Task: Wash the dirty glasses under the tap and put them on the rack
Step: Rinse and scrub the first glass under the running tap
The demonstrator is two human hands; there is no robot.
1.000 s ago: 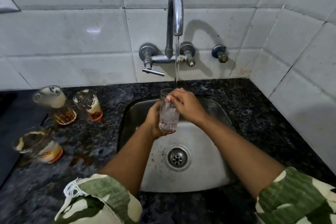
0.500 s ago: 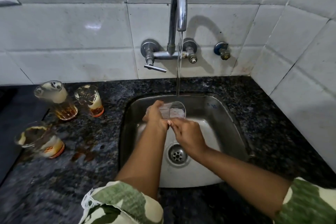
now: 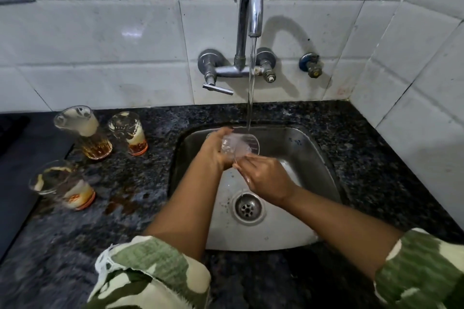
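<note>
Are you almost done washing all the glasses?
Not yet. No washed glass or rack shows. One clear glass is tipped under the running tap, held by the left hand, with the right hand at it. Three dirty glasses wait on the counter.

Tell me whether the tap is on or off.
On. A stream of water falls from the curved chrome tap into the steel sink, just behind the clear glass.
</note>
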